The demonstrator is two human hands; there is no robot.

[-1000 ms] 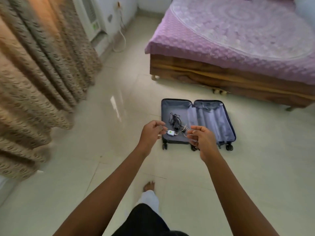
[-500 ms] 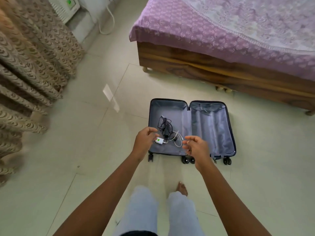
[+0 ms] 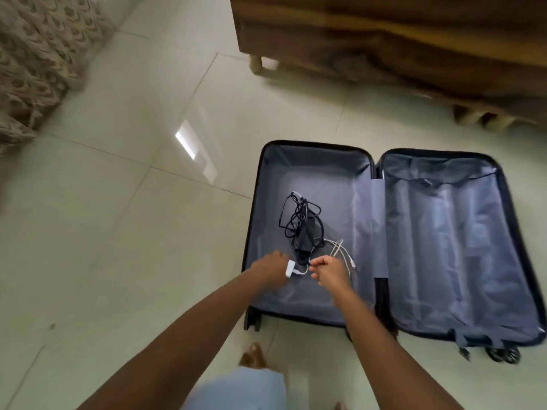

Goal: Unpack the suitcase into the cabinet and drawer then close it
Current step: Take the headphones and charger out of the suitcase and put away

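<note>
A dark suitcase [image 3: 313, 144] lies open flat on the tiled floor, its grey lining showing in both halves. In the left half sit a tangled black charger with its cable [image 3: 305, 229] and a white adapter [image 3: 290, 269] with a white cable [image 3: 340, 247]. My left hand [image 3: 270, 269] is down in that half, fingers at the white adapter. My right hand [image 3: 330, 272] is just right of it, fingers curled and pinching the white cable near the adapter. The right half of the suitcase holds nothing visible.
A wooden bed frame [image 3: 384, 39] stands beyond the suitcase at the top. A patterned curtain [image 3: 35, 60] hangs at the upper left. My bare foot [image 3: 253, 355] is on the tiles just in front of the suitcase wheels.
I have stepped closer and bent down, so the suitcase looks much larger. Both hands dropped from above it into the left half and reached the white adapter and cable.
</note>
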